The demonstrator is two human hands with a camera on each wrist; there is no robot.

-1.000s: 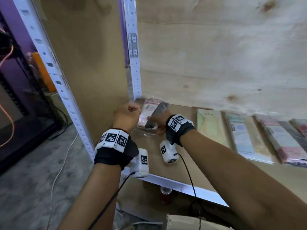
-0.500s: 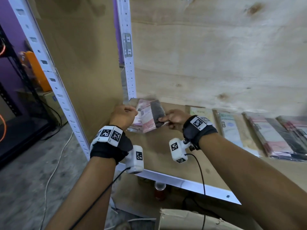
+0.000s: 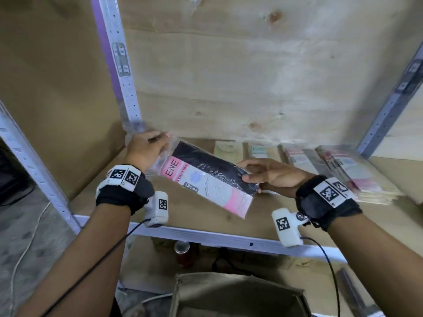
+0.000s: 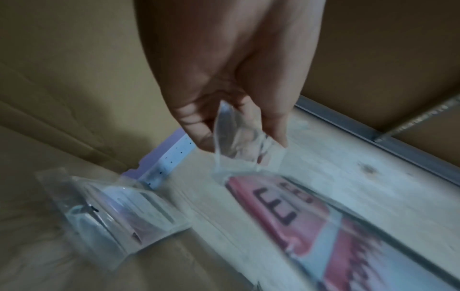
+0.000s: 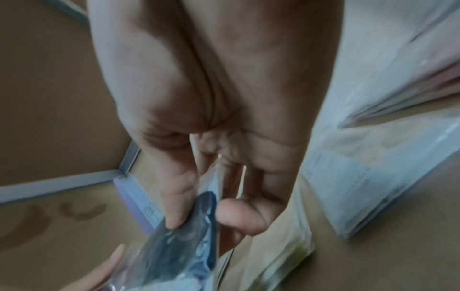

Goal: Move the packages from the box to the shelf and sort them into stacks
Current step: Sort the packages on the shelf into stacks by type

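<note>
- Item: pink-and-black package (image 3: 203, 181), flat, in a clear plastic sleeve; pink card printed "ENE", dark contents along one long side. Held tilted in the air above the near left part of the shelf board (image 3: 199, 216), not resting on it.
- Grasp, left: left hand (image 3: 146, 149) pinches the clear top flap of the sleeve between thumb and fingers; the left wrist view shows the flap crumpled in the pinch.
- Grasp, right: right hand (image 3: 272, 177) grips the package's opposite end, thumb on the dark face, fingers beneath.
- Step in hand (judged): sorting. The package is out of the box and being carried or read before assignment to a stack.
- Next move (judged): match it to the stack of like colour, lower it flat and square to that stack's edges, then release both grips. The slick sleeve will likely slide if set down askew.
- Second package (image 4: 112, 212): seen in the left wrist view only, lying on the board left of the held package, in a clear sleeve; blurred, colour not certain.
- Cream stack (image 3: 227, 148): right of the held package, against the back panel.
- Pale blue-labelled stack (image 3: 259, 151): next right.
- Pink-toned stacks (image 3: 343, 170): farthest right, thicker; they appear to be two stacks side by side.
- Cardboard box (image 3: 238, 296): below the shelf board's front rail, open; contents not visible.
- Red can (image 3: 182, 252): under the shelf board, left of the box.
</note>
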